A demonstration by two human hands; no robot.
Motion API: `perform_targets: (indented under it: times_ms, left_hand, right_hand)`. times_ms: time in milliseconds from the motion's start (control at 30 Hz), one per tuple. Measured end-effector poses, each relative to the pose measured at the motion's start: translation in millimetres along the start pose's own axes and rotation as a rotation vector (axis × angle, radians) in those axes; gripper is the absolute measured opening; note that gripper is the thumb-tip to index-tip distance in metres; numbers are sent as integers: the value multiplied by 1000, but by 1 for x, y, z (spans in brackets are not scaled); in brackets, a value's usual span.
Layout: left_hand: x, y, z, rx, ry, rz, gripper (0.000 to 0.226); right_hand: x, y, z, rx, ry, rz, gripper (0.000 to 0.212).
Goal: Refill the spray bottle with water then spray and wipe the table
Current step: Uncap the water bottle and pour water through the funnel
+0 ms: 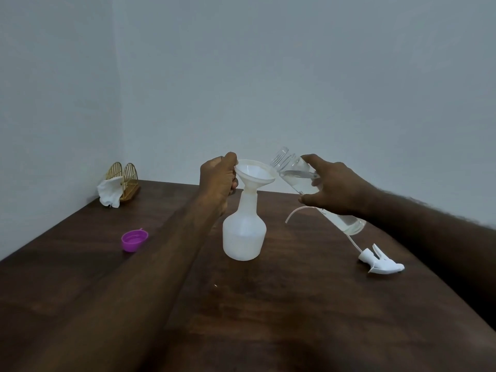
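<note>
Head: conical funnel (pixel 255 171), translucent spray bottle (pixel 243 237)

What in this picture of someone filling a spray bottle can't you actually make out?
Head view only:
- Water level in the spray bottle: its cloudy wall hides it.
- How the left hand grips under the funnel: its own back covers that.
- Middle of the trigger head tube: behind the water bottle and right hand.
- Near edge of the table: cut off by the frame.

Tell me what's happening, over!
Left hand pinches funnel in spray bottle. Right hand grips tilted water bottle, no water at its mouth. Sprayer head lies aside, right.
</note>
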State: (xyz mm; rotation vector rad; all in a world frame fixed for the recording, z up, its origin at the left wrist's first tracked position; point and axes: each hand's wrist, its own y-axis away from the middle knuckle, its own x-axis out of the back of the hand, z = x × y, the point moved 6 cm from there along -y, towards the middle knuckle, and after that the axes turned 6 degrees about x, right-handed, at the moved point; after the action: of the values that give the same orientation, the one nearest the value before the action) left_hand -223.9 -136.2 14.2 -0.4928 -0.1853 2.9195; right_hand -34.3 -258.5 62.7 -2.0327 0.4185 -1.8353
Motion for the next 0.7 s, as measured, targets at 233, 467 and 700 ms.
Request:
perform_targets:
  times_ms: [233,467,700]
  left_hand:
    - [3,-4,-4,5,20,-5,27]
    - [2,-5,-3,19,57,-18,29]
    - [0,-4,-3,42,76,-13,30]
  right_hand:
    - [5,-8,-5,35,57,-32,79]
    - [9,-12,-7,44,128,-65,83]
    - [13,-14,-11,37,191,-109,84]
